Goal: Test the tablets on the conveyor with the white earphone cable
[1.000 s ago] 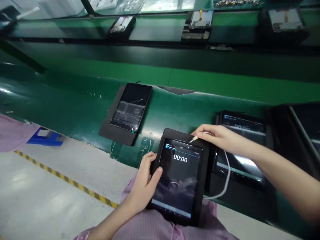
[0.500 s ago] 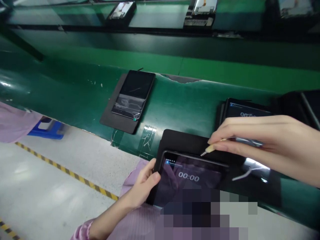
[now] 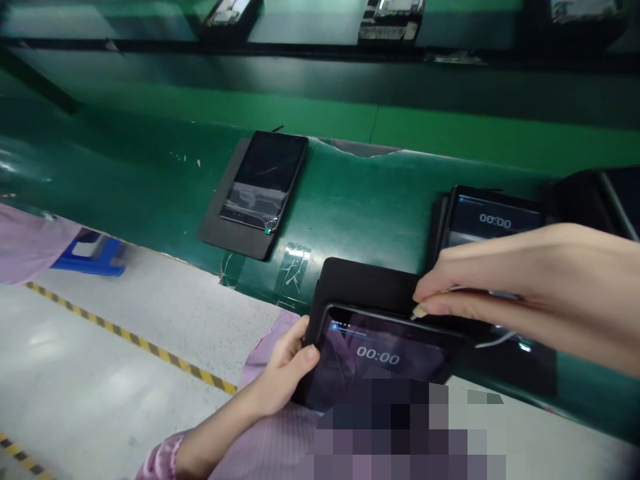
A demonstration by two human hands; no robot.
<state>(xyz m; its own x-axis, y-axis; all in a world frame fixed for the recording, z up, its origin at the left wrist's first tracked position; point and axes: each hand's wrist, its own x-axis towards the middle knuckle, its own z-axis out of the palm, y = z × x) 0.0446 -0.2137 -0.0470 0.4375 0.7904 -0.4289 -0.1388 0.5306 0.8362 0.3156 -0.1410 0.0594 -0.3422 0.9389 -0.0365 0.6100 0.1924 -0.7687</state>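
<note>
My left hand [image 3: 287, 370] grips the left side of a tablet [image 3: 379, 333] and the black board or cover beneath it, thumb on top. The tablet's lit screen reads 00:00. Between the thumb and fingers of my right hand [image 3: 505, 287] is a small cream-coloured headphone plug [image 3: 419, 311] with a silver tip. That tip is at the tablet's far long edge; I cannot tell whether it is inside a socket. A pale cable [image 3: 495, 341] shows below my right hand. The lower part of the tablet is hidden by a blurred patch.
Behind my right hand lies another tablet [image 3: 495, 217] also showing 00:00. A dark-screened tablet [image 3: 267, 177] rests on a black board [image 3: 213, 230] on the green bench [image 3: 360, 213]. Opened devices [image 3: 393, 23] stand at the back. A lilac sleeve or garment [image 3: 35, 247] shows left.
My right hand has brought the plug slightly down to the tablet's edge, and more of its tip is covered. My left hand keeps its grip. The view has shifted slightly.
</note>
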